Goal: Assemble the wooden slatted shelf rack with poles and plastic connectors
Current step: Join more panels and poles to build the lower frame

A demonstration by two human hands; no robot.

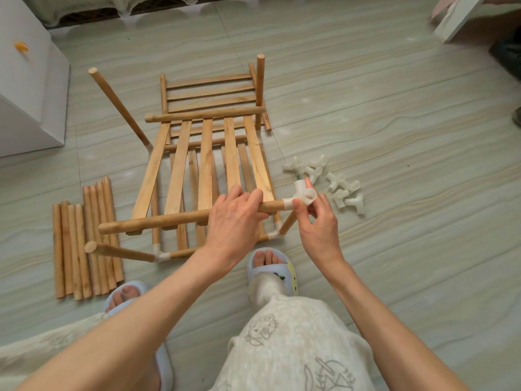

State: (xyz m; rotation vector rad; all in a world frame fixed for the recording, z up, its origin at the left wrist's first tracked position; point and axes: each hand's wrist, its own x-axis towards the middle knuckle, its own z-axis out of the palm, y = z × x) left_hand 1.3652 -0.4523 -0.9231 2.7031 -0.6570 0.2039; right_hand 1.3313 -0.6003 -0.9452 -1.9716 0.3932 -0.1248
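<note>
On the floor, a connector (303, 196) is being fitted to a shelf (203, 176) rail.

The rail (174, 219) is gripped near its right end by the left hand (235, 214), fingers curled round it; its long axis runs left to right across the person. The white three-way connector, seated on that end, is pinched by the right hand (317, 221), which is nearer it. Pale slats are seen fixed across the rail. Spare connectors (342, 190) lie just right, loose poles (84, 241) at left.
</note>
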